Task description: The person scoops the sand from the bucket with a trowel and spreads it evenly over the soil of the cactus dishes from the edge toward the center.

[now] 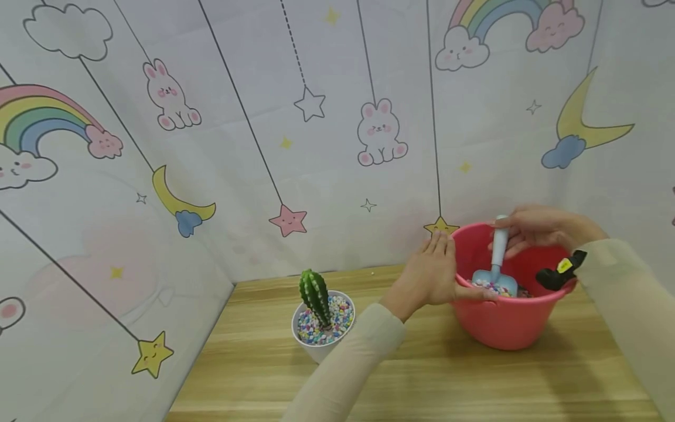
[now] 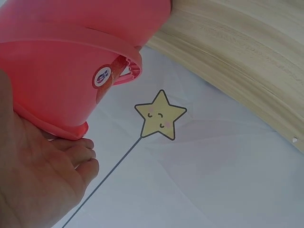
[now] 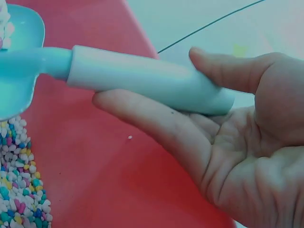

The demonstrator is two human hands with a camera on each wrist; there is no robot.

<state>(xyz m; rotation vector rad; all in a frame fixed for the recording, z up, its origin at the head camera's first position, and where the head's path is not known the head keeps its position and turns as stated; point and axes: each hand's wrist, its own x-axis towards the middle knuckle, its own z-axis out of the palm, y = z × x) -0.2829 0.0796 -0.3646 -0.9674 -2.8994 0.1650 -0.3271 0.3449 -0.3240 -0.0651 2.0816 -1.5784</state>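
My right hand (image 1: 543, 225) holds a small light-blue shovel (image 1: 498, 249) by its pale handle, thumb on one side and fingers along the other. The shovel points down into a pink-red bucket (image 1: 506, 325), and its blade carries some small pebbles. Below the blade, many coloured pebbles (image 3: 19, 190) lie in the bucket, as the right wrist view shows. My left hand (image 1: 428, 274) grips the bucket's left rim, its thumb lying over the near edge and its fingers along the outside. In the left wrist view those fingers curl at the rim.
Left of the bucket, a green cactus (image 1: 314, 299) stands in a white pot (image 1: 319, 351) filled with coloured pebbles. Both containers are on a wood-grain table (image 1: 253, 351). Behind it hangs a white cloth (image 1: 327, 193) printed with stars, rabbits and rainbows.
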